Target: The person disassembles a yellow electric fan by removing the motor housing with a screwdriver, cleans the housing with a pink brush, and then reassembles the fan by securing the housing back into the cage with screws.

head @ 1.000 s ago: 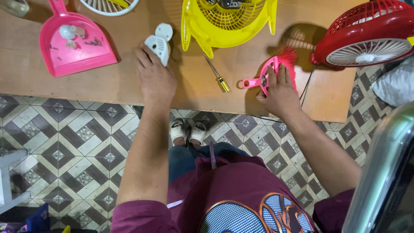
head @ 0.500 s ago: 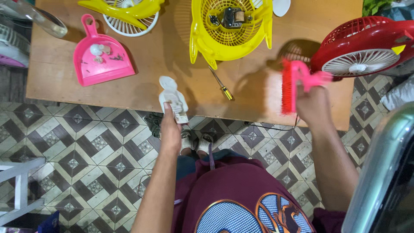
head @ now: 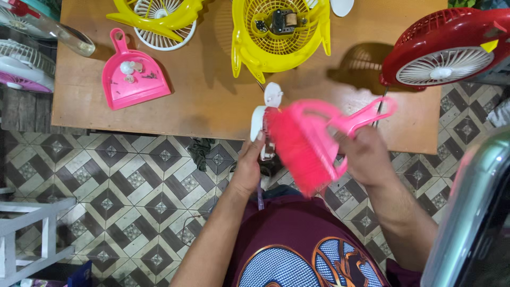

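The left hand [head: 248, 167] pinches a white fan blade [head: 264, 114] upright at the wooden table's [head: 207, 106] near edge. The right hand [head: 366, 157] is clenched round the handle of a pink brush [head: 308, 141], its blurred bristles against the blade. Bare tabletop lies left of the blade; a yellow fan housing [head: 279, 32] sits just beyond, a pink dustpan [head: 133, 79] far left, a red fan [head: 449, 48] right.

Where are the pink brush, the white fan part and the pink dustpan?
pink brush [head: 305, 146], head view, on the blurred bristles, in the right hand [head: 366, 157].
white fan part [head: 259, 123], head view, on its white body, in the left hand [head: 248, 167].
pink dustpan [head: 139, 85], head view, on its flat pan.
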